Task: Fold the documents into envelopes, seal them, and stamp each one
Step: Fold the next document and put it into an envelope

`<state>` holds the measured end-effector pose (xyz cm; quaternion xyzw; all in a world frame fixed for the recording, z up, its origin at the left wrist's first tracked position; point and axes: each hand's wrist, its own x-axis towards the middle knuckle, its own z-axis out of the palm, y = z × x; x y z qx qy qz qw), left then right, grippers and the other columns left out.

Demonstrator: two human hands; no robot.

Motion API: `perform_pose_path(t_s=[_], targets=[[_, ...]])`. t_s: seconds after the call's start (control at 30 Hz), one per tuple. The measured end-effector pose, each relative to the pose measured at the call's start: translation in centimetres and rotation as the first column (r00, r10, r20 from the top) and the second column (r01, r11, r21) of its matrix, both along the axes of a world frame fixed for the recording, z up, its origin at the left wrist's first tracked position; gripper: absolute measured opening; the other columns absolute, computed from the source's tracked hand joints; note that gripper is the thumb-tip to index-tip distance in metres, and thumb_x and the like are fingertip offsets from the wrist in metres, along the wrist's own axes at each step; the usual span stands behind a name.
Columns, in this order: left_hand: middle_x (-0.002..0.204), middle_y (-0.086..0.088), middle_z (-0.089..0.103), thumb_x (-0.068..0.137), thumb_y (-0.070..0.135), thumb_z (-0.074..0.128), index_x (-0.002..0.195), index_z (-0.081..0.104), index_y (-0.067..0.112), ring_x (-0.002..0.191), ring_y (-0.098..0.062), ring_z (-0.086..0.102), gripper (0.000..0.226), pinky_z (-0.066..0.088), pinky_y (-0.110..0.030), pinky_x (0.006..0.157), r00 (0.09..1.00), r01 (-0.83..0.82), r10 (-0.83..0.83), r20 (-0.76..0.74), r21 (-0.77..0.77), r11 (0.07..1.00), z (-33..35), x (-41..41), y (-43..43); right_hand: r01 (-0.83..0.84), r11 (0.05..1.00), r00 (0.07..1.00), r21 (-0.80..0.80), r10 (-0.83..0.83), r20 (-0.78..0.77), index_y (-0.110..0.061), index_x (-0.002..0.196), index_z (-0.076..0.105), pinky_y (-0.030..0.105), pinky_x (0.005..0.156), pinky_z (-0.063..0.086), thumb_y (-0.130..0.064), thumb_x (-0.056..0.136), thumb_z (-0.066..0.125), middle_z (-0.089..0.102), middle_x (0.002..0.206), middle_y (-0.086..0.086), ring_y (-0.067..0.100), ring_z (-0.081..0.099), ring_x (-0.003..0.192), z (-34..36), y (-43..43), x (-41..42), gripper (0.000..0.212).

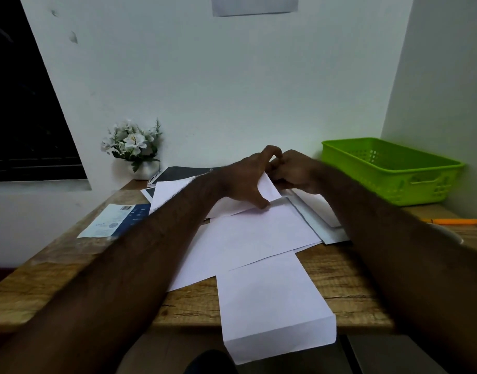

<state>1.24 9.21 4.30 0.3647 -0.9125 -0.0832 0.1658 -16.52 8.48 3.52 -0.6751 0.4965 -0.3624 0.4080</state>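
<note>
Both arms reach across the wooden desk [337, 276]. My left hand [245, 176] pinches a small white folded paper [269, 188], thumb pressed down at its lower edge. My right hand [294, 171] meets it from the right, fingers curled at the same paper's top; what exactly they hold is hidden. Below the hands lies a loose pile of white sheets [248, 238]. A long white envelope [272, 306] lies nearest me and hangs over the desk's front edge. More envelopes [318, 211] lie under my right forearm.
A green plastic basket [388, 168] stands at the back right. An orange pen [453, 221] lies in front of it. A white flower pot [148, 168], a dark spiral notebook [183, 172] and a blue-and-white leaflet [115, 220] sit at the back left, near the wall.
</note>
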Motion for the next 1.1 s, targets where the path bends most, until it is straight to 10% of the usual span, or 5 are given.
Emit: perform_pose_path(t_s=[0.5, 0.63, 0.77, 0.93, 1.1], targets=[[0.121, -0.003, 0.05, 0.063, 0.024, 0.09, 0.14, 0.02, 0.028, 0.103, -0.02, 0.053, 0.104, 0.049, -0.031, 0.087, 0.996, -0.001, -0.002, -0.088, -0.033, 0.999, 0.1, -0.1, -0.3, -0.223, 0.926, 0.882, 0.303, 0.06, 0.467, 0.01, 0.115, 0.06, 0.031, 0.067, 0.061, 0.01, 0.088, 0.03, 0.067, 0.09, 0.016, 0.02, 0.071, 0.072, 1.5, 1.9, 0.2, 0.041], [0.124, -0.006, 0.047, 0.059, 0.037, 0.089, 0.136, 0.019, 0.036, 0.113, -0.025, 0.049, 0.104, 0.048, -0.043, 0.097, 0.986, -0.083, 0.072, -0.149, -0.069, 0.994, 0.1, 0.3, -0.7, 0.171, 0.985, 0.906, 0.029, -0.169, 0.388, 0.022, 0.106, 0.063, 0.034, 0.067, 0.059, 0.008, 0.086, 0.055, 0.065, 0.083, 0.025, 0.031, 0.064, 0.072, 1.9, 1.1, 0.0, 0.025], [0.132, -0.006, 0.044, 0.054, 0.055, 0.085, 0.135, 0.016, 0.043, 0.123, -0.03, 0.045, 0.107, 0.042, -0.052, 0.102, 0.952, -0.233, 0.203, -0.229, -0.111, 0.966, 0.3, 0.9, -1.1, 0.585, 0.806, 0.712, -0.093, -0.455, 0.535, 0.014, 0.087, 0.063, 0.037, 0.063, 0.058, -0.004, 0.086, 0.064, 0.06, 0.075, 0.022, 0.03, 0.06, 0.063, 1.4, -0.9, -0.6, 0.019], [0.134, -0.007, 0.044, 0.06, 0.054, 0.085, 0.142, 0.017, 0.039, 0.121, -0.032, 0.047, 0.108, 0.039, -0.048, 0.1, 0.916, -0.367, 0.327, -0.232, -0.153, 0.918, -0.1, 1.0, -1.4, 0.157, 0.949, 0.881, 0.274, -0.26, 0.396, 0.003, 0.116, 0.054, 0.034, 0.07, 0.061, -0.05, 0.081, 0.077, 0.068, 0.105, 0.025, 0.033, 0.073, 0.085, 0.3, 0.0, -0.1, 0.067], [0.138, -0.007, 0.041, 0.062, 0.054, 0.084, 0.143, 0.018, 0.039, 0.125, -0.033, 0.047, 0.106, 0.041, -0.051, 0.1, 0.872, -0.434, 0.38, -0.309, -0.127, 0.892, -0.3, 1.4, -1.9, -0.098, 0.943, 0.909, 0.319, -0.046, 0.415, 0.0, 0.119, 0.063, 0.04, 0.084, 0.06, -0.038, 0.084, 0.078, 0.068, 0.111, 0.021, 0.033, 0.073, 0.1, 0.0, 0.8, 1.9, 0.053]])
